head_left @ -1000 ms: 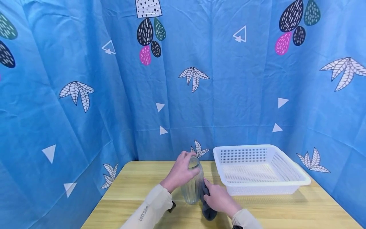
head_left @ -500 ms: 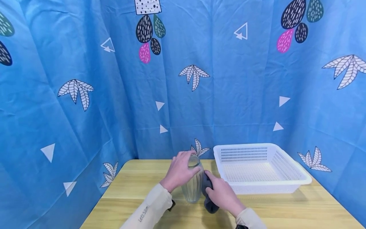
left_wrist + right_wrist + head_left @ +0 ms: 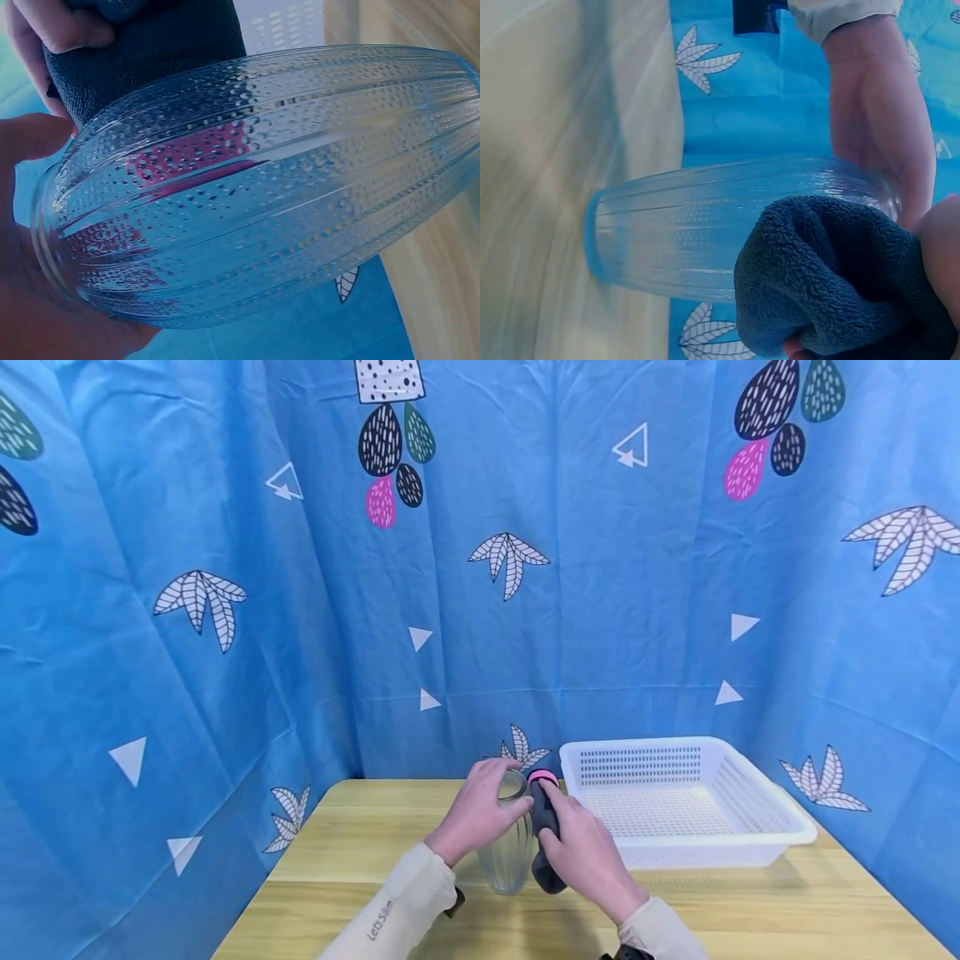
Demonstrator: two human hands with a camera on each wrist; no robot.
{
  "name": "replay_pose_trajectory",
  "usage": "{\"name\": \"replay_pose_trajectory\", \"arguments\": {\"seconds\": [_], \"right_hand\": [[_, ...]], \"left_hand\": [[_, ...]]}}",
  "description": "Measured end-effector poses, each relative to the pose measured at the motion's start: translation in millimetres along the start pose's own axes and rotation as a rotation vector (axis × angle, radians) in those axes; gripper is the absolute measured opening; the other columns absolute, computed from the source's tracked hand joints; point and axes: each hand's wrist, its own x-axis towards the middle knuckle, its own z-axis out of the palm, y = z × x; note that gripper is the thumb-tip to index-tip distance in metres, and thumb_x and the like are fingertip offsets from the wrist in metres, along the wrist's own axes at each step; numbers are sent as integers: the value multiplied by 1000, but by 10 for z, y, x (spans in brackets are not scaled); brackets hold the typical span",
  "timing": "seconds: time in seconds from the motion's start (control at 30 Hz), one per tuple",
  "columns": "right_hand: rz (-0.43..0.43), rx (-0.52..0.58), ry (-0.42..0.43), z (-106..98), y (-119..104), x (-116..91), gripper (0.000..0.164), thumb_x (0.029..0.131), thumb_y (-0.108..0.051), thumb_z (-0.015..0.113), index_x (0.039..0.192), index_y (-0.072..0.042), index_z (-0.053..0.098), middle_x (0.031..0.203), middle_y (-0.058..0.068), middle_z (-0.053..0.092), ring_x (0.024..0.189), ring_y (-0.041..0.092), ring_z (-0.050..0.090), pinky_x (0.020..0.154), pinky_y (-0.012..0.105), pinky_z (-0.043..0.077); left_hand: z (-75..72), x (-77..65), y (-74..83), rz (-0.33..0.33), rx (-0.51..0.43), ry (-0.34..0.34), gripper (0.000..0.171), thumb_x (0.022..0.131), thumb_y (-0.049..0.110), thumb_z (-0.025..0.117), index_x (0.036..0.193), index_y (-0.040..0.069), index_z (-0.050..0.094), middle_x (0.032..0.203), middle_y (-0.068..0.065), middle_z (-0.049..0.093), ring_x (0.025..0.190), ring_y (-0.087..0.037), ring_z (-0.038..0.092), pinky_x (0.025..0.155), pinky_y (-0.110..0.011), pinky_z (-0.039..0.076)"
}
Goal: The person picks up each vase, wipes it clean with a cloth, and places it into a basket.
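Gripped vase (image 3: 506, 860), upright on table (image 3: 360, 843), round the top with left hand (image 3: 474, 806); clutched dark cloth (image 3: 817, 277) in right hand (image 3: 588, 843) just alongside, touching or apart, couldn't tell. Seemed to need steady hold, light even pressure.

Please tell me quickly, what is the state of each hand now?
Left hand: holding the glass vase near its top.
Right hand: holding the dark cloth.

wooden table (image 3: 360, 831) | white perforated basket (image 3: 690, 857) — at its right | blue patterned curtain (image 3: 480, 652) — behind
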Motion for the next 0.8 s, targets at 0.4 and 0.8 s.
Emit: {"name": "replay_pose_trajectory", "arguments": {"seconds": [0.4, 0.8], "right_hand": [[53, 9, -298, 289, 230, -76, 69, 89, -15, 64, 151, 0, 40, 111, 24, 69, 80, 24, 66, 67, 42, 52], [70, 108, -326, 357, 339, -107, 62, 89, -12, 65, 147, -2, 47, 120, 25, 68, 93, 28, 68, 76, 45, 53]], "left_hand": [[36, -4, -18, 24, -12, 42, 47, 93, 41, 66, 134, 19, 58, 144, 0, 54, 138, -24, 45, 111, -49, 40], [23, 5, -12, -3, 8, 56, 50, 89, 43, 69, 133, 20, 58, 123, 3, 54, 119, -20, 49, 97, -44, 46]]}}
